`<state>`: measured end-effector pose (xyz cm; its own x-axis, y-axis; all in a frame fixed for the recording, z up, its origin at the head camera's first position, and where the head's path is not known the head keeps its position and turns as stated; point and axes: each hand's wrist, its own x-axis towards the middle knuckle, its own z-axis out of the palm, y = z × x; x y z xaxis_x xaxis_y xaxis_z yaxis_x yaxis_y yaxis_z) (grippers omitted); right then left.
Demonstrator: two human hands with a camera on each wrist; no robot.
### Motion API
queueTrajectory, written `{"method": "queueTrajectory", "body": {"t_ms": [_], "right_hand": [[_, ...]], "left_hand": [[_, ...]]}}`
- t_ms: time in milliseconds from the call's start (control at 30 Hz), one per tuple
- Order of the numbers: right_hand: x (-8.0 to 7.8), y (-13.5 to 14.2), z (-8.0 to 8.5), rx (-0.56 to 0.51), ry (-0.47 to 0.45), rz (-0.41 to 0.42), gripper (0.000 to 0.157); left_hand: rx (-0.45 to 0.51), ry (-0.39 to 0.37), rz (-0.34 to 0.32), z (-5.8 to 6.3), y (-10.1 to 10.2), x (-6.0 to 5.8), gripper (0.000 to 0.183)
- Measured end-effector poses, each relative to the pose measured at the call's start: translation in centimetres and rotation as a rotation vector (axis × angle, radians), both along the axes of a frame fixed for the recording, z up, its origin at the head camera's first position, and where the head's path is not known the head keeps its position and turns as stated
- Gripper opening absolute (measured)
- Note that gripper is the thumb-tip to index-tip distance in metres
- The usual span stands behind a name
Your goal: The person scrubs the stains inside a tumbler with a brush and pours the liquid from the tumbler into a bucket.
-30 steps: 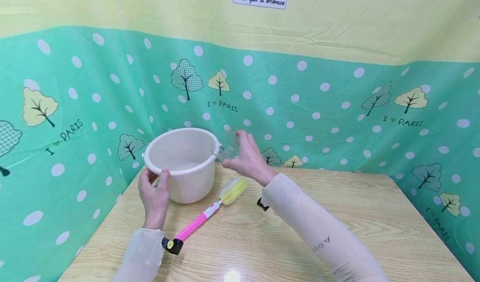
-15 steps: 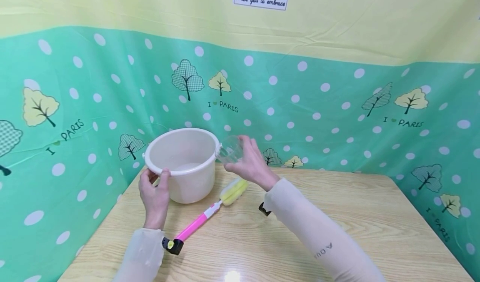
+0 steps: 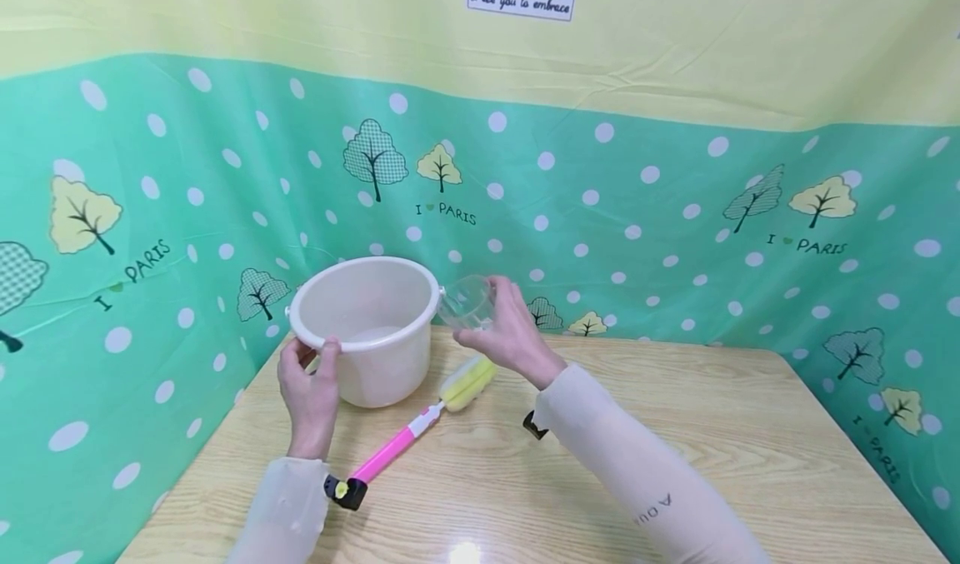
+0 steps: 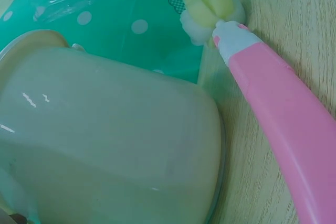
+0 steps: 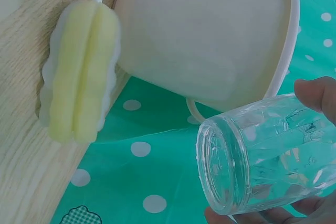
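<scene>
My left hand (image 3: 311, 393) holds the front rim of a white plastic bucket (image 3: 384, 372), thumb at the lip and fingers by the outer wall. A clear drinking glass (image 3: 463, 304) is in my right hand (image 3: 512, 331), raised off the table beside the bucket's right rim. In the right wrist view, the thumb and fingers grip the faceted glass (image 5: 283, 156) from opposite sides, its thick base towards the table side. Below the hands lies a sponge brush (image 3: 390, 451) with a pink handle and a yellow and white head. The left wrist view shows the bucket's wall (image 4: 115, 129) close up.
Everything stands on a light wooden table (image 3: 675, 431). Behind and at both sides hangs a green and yellow cloth (image 3: 645, 231) with dots and trees. The brush's sponge head (image 5: 84, 72) lies close to the bucket's right side.
My right hand has moved slightly right and down with the glass, away from the bucket's rim. The left hand, the bucket and the brush stay in place.
</scene>
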<state>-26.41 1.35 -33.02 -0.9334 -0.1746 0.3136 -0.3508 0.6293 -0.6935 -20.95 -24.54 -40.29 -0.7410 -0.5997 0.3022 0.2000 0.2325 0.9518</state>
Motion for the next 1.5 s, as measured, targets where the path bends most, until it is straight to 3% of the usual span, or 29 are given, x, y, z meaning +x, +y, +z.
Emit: {"method": "queueTrajectory", "body": {"t_ms": [700,1500], "right_hand": [[0.1,1.3,-1.6,-0.091,-0.007,-0.006,0.089],[0.5,3.2,-3.9,-0.165,-0.058,-0.066,0.09]], "left_hand": [[0.004,-0.006,0.007,0.0,0.0,0.1,0.056],[0.007,-0.013,0.003,-0.1,0.1,0.0,0.055]]}}
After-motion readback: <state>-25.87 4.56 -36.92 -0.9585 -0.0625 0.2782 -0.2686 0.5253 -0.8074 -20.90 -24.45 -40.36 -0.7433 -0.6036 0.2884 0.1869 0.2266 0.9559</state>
